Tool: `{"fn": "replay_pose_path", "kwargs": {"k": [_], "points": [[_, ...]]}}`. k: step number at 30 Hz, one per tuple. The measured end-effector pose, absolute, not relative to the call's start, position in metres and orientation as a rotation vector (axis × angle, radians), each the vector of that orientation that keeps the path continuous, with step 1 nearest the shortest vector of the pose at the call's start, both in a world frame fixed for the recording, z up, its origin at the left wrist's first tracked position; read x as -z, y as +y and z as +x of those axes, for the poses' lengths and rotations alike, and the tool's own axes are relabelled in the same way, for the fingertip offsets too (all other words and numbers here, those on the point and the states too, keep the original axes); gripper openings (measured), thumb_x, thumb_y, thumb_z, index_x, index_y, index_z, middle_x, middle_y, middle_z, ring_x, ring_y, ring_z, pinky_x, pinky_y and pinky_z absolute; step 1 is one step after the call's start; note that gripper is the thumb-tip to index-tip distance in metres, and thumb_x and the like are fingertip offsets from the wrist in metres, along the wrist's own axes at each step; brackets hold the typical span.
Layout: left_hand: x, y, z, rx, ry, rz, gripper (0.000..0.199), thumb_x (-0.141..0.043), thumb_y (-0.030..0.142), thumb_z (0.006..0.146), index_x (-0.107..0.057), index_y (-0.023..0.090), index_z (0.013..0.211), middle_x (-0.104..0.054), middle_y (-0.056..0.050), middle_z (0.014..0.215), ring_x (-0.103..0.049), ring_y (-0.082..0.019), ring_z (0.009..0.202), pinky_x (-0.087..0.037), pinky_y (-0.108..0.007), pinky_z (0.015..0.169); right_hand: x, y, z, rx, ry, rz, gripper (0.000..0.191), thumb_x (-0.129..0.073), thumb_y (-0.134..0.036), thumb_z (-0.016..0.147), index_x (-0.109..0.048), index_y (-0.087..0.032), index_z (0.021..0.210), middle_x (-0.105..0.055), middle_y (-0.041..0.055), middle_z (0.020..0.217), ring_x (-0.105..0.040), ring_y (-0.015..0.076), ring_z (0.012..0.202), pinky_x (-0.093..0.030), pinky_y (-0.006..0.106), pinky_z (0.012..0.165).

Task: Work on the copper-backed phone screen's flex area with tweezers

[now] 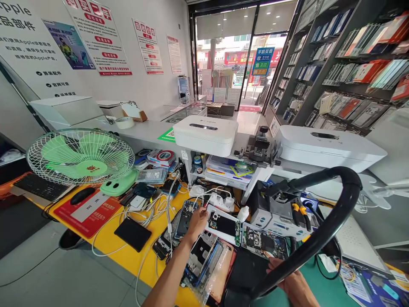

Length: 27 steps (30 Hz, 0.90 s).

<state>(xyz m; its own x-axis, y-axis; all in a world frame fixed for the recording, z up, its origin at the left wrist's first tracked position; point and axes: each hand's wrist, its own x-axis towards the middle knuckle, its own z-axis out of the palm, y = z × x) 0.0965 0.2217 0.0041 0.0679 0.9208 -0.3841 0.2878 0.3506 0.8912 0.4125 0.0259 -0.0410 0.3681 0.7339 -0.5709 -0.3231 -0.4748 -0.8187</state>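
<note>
L hand [198, 222] is curled by the white-edged phone part [223, 225], R hand [292, 283] at the near edge of the opened device [263, 241] alongside, can't tell if either grips; prob. mid-handling, next move calls for light, steady fingers.

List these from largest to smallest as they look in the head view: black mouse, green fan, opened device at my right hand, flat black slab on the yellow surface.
1. Green fan
2. Opened device
3. Flat black slab
4. Black mouse
</note>
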Motion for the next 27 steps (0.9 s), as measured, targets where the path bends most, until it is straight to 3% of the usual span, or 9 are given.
{"fn": "replay_pose_path", "kwargs": {"k": [16, 27], "points": [[-0.013, 0.224, 0.104, -0.664, 1.493, 1.234, 0.032, -0.068, 0.041, 0.104, -0.068, 0.016, 0.123, -0.07, -0.009, 0.122, -0.07, -0.023, 0.106, -0.062, -0.044, 0.093, 0.029, 0.025, 0.41, -1.315, -0.391, -1.61, 0.029, -0.07, -0.045, 0.103, -0.076, -0.017, 0.102, -0.081, 0.002, 0.096, -0.078, 0.0202, 0.086, -0.064, 0.041, 0.087], [-0.018, 0.223, 0.11, -0.672, 1.491, 1.244, 0.035, -0.067, 0.041, 0.104, -0.066, 0.018, 0.129, -0.068, -0.01, 0.13, -0.069, -0.025, 0.111, -0.062, -0.045, 0.095, 0.051, 0.028, 0.427, -1.411, -0.298, -1.612, 0.024, -0.071, -0.039, 0.104, -0.075, -0.016, 0.109, -0.079, 0.0033, 0.103, -0.078, 0.02, 0.088, -0.065, 0.04, 0.084]]}}
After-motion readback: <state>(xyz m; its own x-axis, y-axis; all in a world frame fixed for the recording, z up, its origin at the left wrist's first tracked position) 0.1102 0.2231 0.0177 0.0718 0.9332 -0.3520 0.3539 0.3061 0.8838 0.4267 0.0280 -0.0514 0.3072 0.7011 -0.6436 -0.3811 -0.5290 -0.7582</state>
